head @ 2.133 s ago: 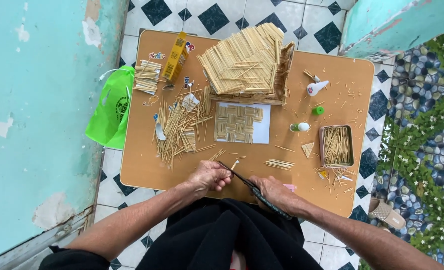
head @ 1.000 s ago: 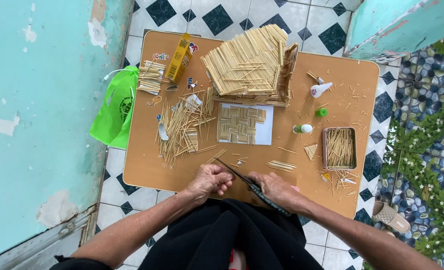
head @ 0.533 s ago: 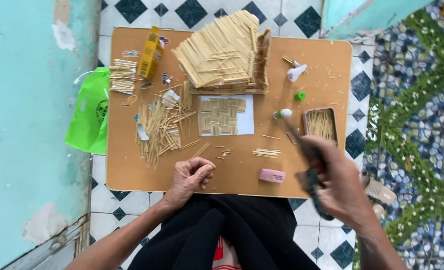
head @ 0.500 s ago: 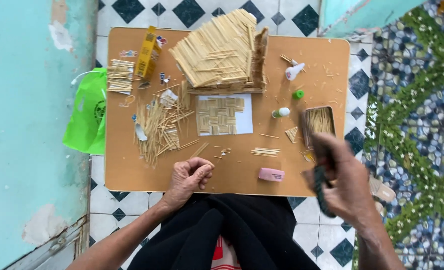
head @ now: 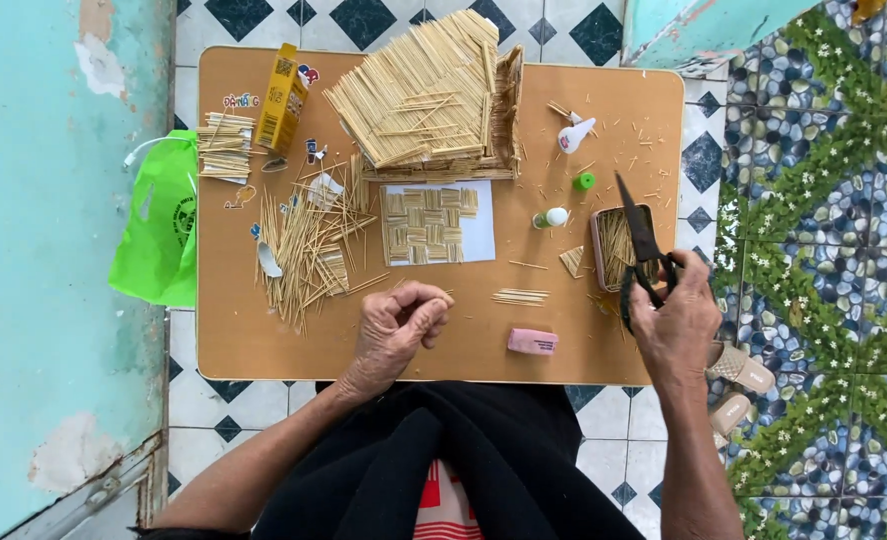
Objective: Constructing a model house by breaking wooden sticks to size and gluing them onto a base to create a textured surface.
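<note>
Scissors (head: 646,255), black, blades closed and pointing away, in right hand (head: 676,325) above a small tin (head: 612,247) of sticks at the desk's (head: 264,340) right edge. Right fingers wrapped through the handles. Left hand (head: 396,330) loosely curled on the desk, thumb and fingertips pinched; what they hold too small to tell. Pink eraser (head: 533,342) between the hands. Brown board desk over checkered floor tiles (head: 204,395), turquoise wall (head: 44,250) on the left.

Green bag (head: 156,225) beside the table (head: 254,345); yellow box (head: 283,96), pink eraser (head: 532,342).

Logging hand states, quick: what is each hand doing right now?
Left hand: fingers pinched together; a held stick cannot be told.
Right hand: closed on black scissors.
</note>
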